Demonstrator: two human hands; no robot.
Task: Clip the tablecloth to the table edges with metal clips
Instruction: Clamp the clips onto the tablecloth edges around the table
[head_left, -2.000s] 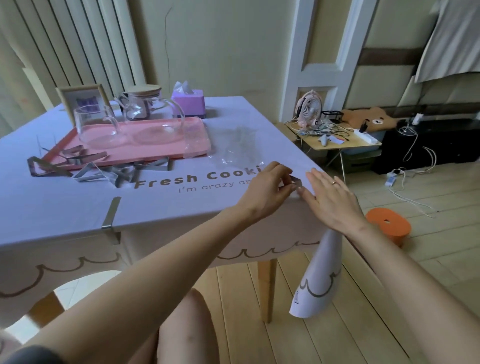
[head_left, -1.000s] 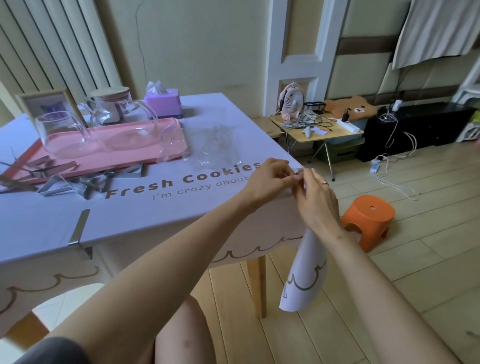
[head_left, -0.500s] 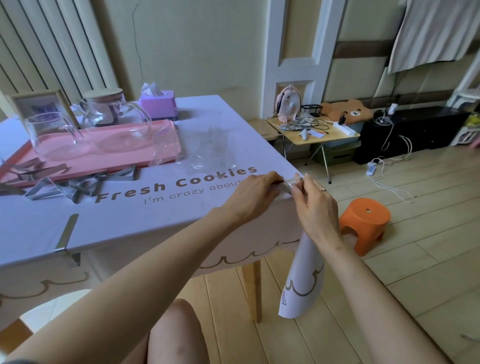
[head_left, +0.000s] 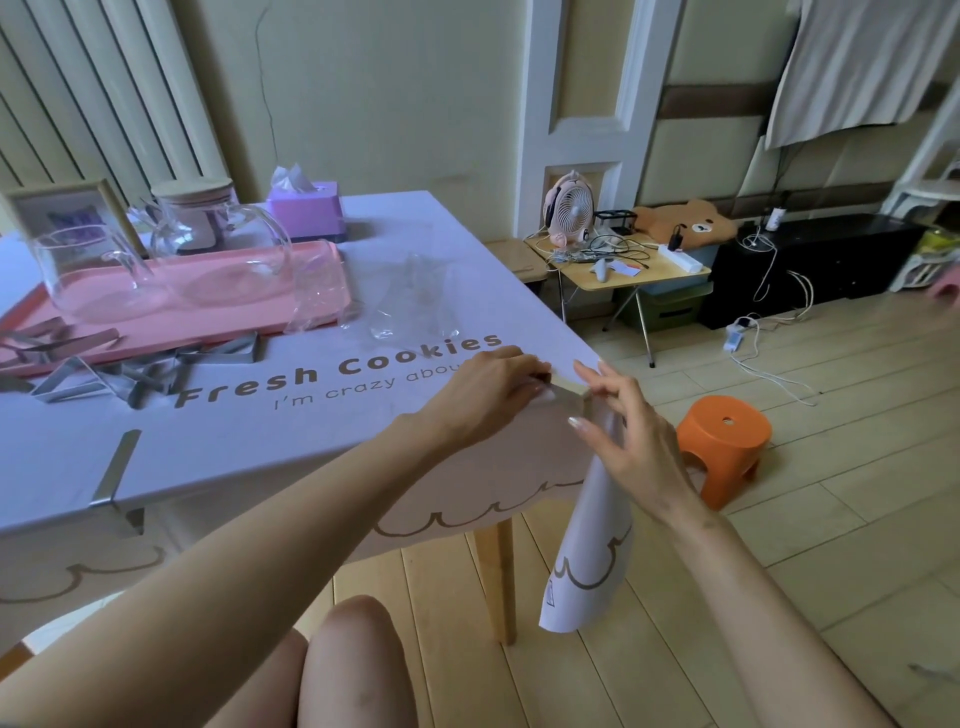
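A lilac tablecloth (head_left: 291, 436) printed "Fresh Cookies" covers the table, and its corner flap (head_left: 587, 566) hangs down at the near right corner. My left hand (head_left: 488, 395) holds a grey metal clip (head_left: 565, 397) at that corner, fingers curled over it. My right hand (head_left: 631, 447) is just right of the clip with fingers spread and straight, against the hanging cloth. A second clip (head_left: 115, 470) sits fixed on the near table edge at the left. Several loose clips (head_left: 140, 371) lie in a pile in front of the pink tray.
The pink tray (head_left: 311, 306) carries two glass jugs (head_left: 228, 260). Behind it stand a purple tissue box (head_left: 306, 210) and a photo frame (head_left: 67, 218). Clear plastic wrap (head_left: 410, 301) lies mid-table. An orange stool (head_left: 724, 441) stands on the floor to the right; beyond it is a small fan table (head_left: 613, 260).
My right hand has let go of the clip and spread its fingers. My left hand stays on the clip at the corner. The view has shifted slightly.
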